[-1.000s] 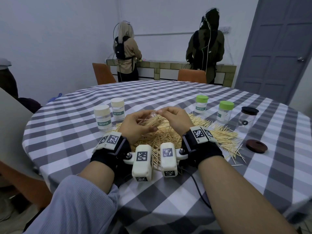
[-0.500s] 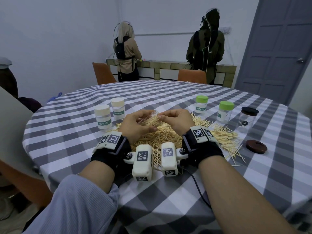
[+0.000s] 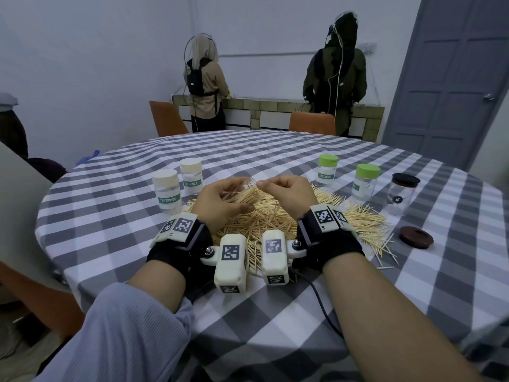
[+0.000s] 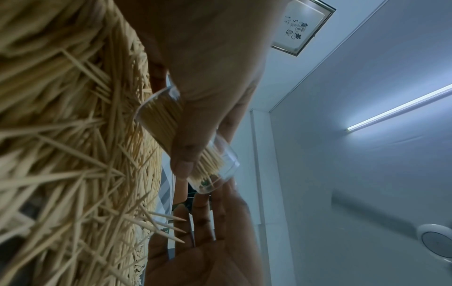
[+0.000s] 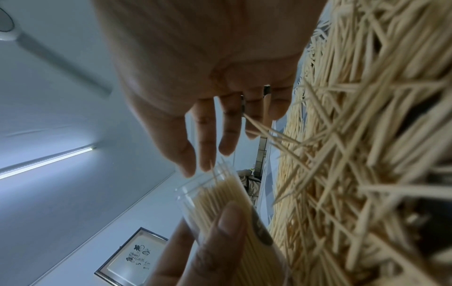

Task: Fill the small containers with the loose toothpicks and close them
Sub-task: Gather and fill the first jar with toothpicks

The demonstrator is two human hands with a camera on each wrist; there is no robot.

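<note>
Left hand (image 3: pixel 220 201) grasps a clear jar (image 4: pixel 186 135) packed with picks over the pile (image 3: pixel 275 219); right hand (image 3: pixel 286 193) released, fingers at its mouth. Capped jars (image 3: pixel 166 190) flank the pile on the bench (image 3: pixel 275 312); loose lid (image 3: pixel 416 237) at right.

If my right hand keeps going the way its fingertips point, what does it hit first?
Most likely the open mouth of the clear plastic toothpick container held by the left hand; the right hand fingertips sit just short of it, though depth is unclear.

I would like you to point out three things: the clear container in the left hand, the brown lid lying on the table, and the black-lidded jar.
clear container (image 4: pixel 156 118), left wrist view, its toothpick-filled wall.
brown lid (image 3: pixel 416 237), head view, its top.
black-lidded jar (image 3: pixel 405 180), head view, its lid.
</note>
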